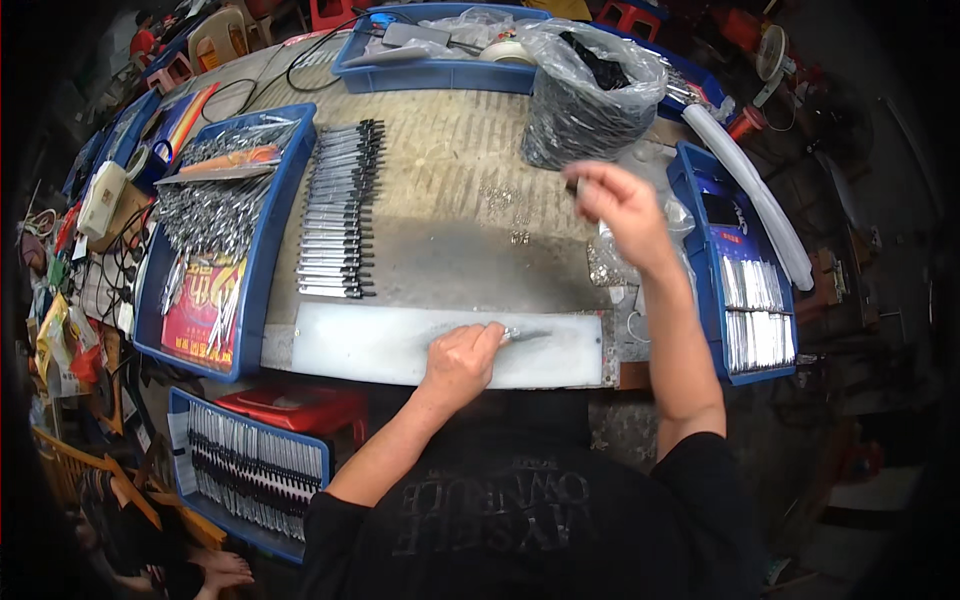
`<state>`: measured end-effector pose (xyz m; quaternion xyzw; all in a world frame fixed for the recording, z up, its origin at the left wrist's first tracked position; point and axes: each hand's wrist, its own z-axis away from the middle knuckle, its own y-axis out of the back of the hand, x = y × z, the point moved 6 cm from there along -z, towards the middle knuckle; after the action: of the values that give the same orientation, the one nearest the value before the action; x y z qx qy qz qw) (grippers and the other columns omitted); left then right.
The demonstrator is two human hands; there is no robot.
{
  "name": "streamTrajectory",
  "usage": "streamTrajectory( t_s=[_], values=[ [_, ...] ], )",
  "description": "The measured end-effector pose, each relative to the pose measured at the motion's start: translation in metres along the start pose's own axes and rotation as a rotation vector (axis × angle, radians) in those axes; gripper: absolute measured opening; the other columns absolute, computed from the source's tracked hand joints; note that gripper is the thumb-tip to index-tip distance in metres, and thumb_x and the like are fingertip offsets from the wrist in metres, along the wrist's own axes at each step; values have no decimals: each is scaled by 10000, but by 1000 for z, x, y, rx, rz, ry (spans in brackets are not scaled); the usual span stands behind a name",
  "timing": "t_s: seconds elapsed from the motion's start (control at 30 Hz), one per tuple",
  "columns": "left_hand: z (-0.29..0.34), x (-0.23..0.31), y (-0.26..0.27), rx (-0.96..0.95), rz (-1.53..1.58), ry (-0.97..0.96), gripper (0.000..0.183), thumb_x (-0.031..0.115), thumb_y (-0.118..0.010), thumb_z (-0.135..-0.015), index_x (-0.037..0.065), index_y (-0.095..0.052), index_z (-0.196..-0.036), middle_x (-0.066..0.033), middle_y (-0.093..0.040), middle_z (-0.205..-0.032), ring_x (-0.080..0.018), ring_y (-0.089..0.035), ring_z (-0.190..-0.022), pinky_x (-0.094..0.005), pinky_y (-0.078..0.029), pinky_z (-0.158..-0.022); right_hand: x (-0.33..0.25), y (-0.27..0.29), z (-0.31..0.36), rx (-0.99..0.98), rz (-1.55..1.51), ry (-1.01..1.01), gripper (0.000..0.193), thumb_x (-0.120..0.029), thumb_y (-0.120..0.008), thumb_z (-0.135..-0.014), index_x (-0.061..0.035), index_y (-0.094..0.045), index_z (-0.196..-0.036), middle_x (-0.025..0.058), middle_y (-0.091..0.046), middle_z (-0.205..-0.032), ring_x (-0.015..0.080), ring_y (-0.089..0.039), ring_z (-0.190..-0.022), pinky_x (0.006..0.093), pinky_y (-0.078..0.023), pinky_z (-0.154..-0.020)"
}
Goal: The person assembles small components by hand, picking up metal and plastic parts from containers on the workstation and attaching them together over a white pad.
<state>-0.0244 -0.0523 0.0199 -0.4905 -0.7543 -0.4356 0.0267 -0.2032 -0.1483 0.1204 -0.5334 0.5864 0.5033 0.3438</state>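
Observation:
My left hand (463, 360) is closed over the white board (370, 345) at the table's front edge. A short silvery tip (511, 334) pokes out past its fingers; the rest of that piece is hidden. My right hand (622, 205) is raised over the table's right part, in front of the clear plastic bag (560, 125) of dark pieces. Its thumb and fingers pinch a small dark piece (573, 185), too blurred to name. Left of centre lies a column of slender silvery rods with black ends (340, 215). Tiny metal bits (520, 238) are scattered mid-table.
A blue tray (255, 290) of loose metal pieces stands at the left. Another blue tray (735, 372) with silvery rods is at the right, beside a white roll (750, 190). Below left sits a blue crate (250, 515) of rods near a red stool (300, 408) and another person's feet (225, 570).

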Motion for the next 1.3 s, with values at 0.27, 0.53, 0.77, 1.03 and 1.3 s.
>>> streamTrajectory(
  t_s=[0.27, 0.53, 0.77, 1.03, 1.3],
  values=[
    [-5, 14, 19, 13, -25, -32, 172, -5, -618, -668, 29, -531, -813, -75, -488, -563, -229, -523, -496, -335, -416, -445, 60, -47, 94, 1, -325, -368, 221, -218, -558, -864, -14, -613, -927, -23, -537, -642, 27, -475, -578, 149, -365, -495],
    [-3, 20, 25, -23, -45, -46, 160, 22, -627, -690, 27, -530, -816, -77, -502, -565, -225, -531, -501, -332, -425, -454, 44, -54, 119, -140, -235, -258, 254, -108, -596, -823, 3, -582, -1051, 32, -613, -908, 86, -555, -825, 227, -454, -750],
    [0, 24, 27, -18, -24, -55, 163, 31, -629, -694, 26, -532, -825, -74, -495, -565, -225, -529, -502, -341, -424, -451, 48, -58, 132, -180, -188, -288, 271, -78, -604, -809, 12, -576, -1063, 42, -609, -972, 85, -549, -855, 224, -449, -766],
    [2, 27, 27, -54, -38, -61, 164, 42, -632, -690, 27, -532, -819, -67, -470, -553, -228, -518, -490, -338, -411, -438, 50, -64, 137, -165, -213, -295, 267, -80, -606, -808, 17, -579, -1055, 43, -612, -957, 81, -545, -841, 220, -449, -751],
    [8, 28, 24, -86, -32, -68, 151, 19, -616, -681, 27, -529, -804, -68, -464, -547, -227, -513, -480, -336, -407, -435, 51, -71, 140, -184, -147, -261, 244, -76, -603, -809, 22, -587, -1032, 49, -622, -915, 78, -552, -789, 214, -464, -682]
  ],
)
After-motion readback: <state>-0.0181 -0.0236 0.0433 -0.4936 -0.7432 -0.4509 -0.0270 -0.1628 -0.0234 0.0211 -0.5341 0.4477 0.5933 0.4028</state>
